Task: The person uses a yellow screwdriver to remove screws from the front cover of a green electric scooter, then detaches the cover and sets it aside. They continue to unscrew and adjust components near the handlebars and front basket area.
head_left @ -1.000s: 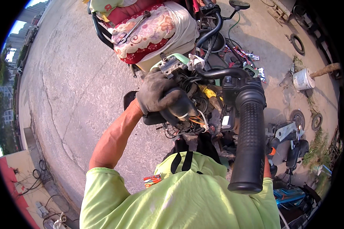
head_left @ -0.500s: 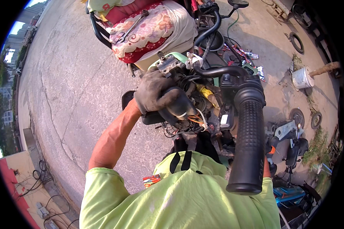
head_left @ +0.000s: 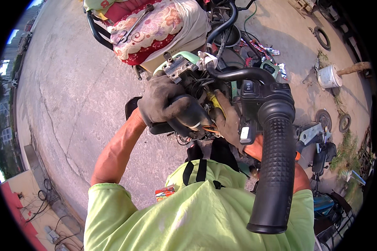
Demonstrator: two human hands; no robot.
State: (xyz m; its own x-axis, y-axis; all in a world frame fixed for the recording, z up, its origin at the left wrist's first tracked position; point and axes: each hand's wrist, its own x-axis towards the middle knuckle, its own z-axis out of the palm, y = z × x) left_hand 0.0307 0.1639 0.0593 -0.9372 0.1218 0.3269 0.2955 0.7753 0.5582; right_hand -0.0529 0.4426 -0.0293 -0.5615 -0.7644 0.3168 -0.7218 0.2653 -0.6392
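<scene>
My left hand point(head_left: 161, 100), in a dark work glove, is closed around a rounded black part point(head_left: 190, 111) at the front of a dismantled scooter. Beside its knuckles is a scuffed metal block point(head_left: 178, 69). Orange wires point(head_left: 210, 128) come out below the black part. My right hand point(head_left: 228, 121), in a brown glove, reaches in among the wiring from the right. Its visible fingers are stretched apart around a yellow part point(head_left: 215, 101); their tips are partly hidden. A black handlebar grip point(head_left: 274, 171) with a switch housing point(head_left: 253, 94) stands over my right forearm.
Ahead is a seat with a floral cover point(head_left: 148, 31), a long metal tool point(head_left: 134, 25) lying on it. To the right are a white bucket point(head_left: 329, 77), a loose tyre point(head_left: 322, 38) and another small vehicle point(head_left: 314, 138). Cables point(head_left: 46, 194) lie by the wall at lower left.
My right hand has come up from behind the handlebar grip into the wiring by the yellow part. My left hand keeps its hold on the black part; the view has shifted slightly.
</scene>
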